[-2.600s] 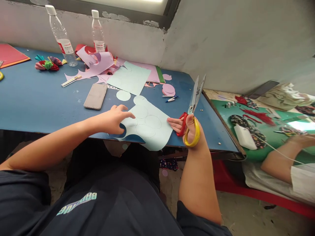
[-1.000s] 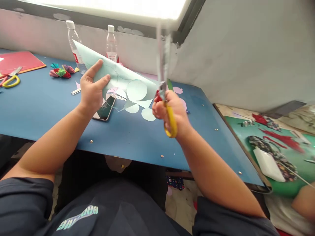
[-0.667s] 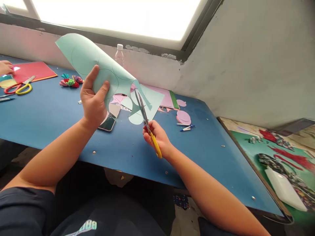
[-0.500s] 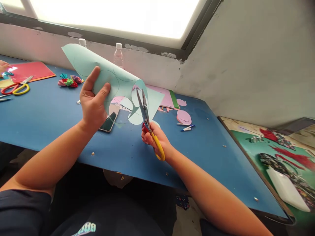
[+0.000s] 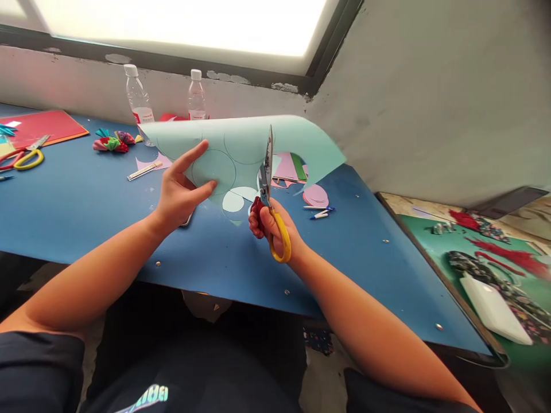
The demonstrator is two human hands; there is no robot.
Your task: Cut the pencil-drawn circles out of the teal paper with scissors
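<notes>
A pale green paper sheet (image 5: 247, 135) with pencilled circles hangs over the table, gripped at its lower left by my left hand (image 5: 178, 192). Thumb and index finger lie against its near face; the other fingers are largely hidden. My right hand (image 5: 293, 238) holds scissors (image 5: 264, 186) with yellow and red handles. Their blades point up at the sheet, by a curved cut edge near its right part. Below the sheet, pale cut circles (image 5: 233, 201) lie on the table. A phone (image 5: 186, 220) is mostly covered by my left hand and the paper.
On the blue table (image 5: 224, 267) are a box cutter (image 5: 144, 171), purple paper circles (image 5: 316, 195), pens (image 5: 319, 215) and fabric candy shapes (image 5: 112, 143). Two bottles (image 5: 197, 94) stand by the wall. Other scissors (image 5: 30, 158) and red sheets (image 5: 51, 132) lie left. A green-topped table (image 5: 430, 229) is at right.
The paper has turned and swung to the right, its top edge now nearly level. My left hand has moved right and slightly down. The scissors have tilted more upright, their blades closer together.
</notes>
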